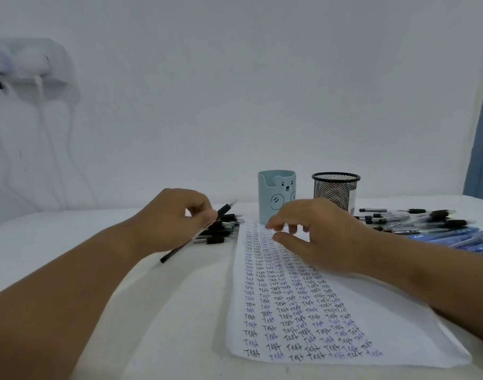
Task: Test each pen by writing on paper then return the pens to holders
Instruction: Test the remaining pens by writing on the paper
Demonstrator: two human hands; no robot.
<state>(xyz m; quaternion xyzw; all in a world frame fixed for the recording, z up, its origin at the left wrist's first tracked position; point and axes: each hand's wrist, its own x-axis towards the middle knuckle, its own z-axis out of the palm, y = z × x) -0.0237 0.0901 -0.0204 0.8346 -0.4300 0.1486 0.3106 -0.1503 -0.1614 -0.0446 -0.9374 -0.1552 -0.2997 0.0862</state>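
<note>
At nine o'clock a white wall box (pixel 29 61) drops cables down the pale wall (pixel 235 78) behind your white table (pixel 70 237), where your left hand (pixel 174 218) pinches a black pen (pixel 196 234) above a pile of black pens (pixel 221 229). At the centre the paper (pixel 298 311), filled with rows of "Test", lies under your right hand (pixel 317 234), its relaxed fingers resting on the far end and grasping nothing. Toward twelve stand a blue bear holder (pixel 276 196) and a black mesh holder (pixel 335 192); at three lie loose pens (pixel 427 223) below a blue curtain (pixel 481 133).
</note>
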